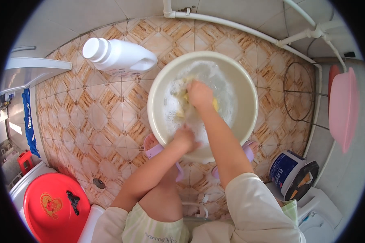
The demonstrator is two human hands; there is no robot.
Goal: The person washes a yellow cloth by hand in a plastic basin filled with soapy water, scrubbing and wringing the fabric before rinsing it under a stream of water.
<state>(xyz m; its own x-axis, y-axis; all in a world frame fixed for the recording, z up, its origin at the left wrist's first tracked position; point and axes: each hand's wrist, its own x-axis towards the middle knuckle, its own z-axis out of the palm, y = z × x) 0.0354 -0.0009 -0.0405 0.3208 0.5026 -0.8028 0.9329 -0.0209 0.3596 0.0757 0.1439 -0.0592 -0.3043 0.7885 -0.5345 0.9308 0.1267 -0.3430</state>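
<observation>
A cream plastic basin [250, 121] holds water and white suds [173, 104]. My right hand [200, 94] is closed on a yellow cloth [215, 104], which lies partly under the foam; more of it shows left of the hand. Nearer to me, my left hand [186, 138] is low inside the basin's near side, touching the suds. Its fingers are blurred and partly hidden, so I cannot tell whether they grip anything. Beyond the basin's left rim stands a white detergent bottle [121, 56] with a moulded handle and a printed label.
My feet in lilac slippers [154, 151] flank the basin on the patterned tile floor [100, 121]. A red lidded bucket [56, 206] stands at lower left, a blue-and-white bucket [287, 174] at lower right. A pink basin [342, 109] hangs on the right wall. White pipes [231, 25] run along the far wall.
</observation>
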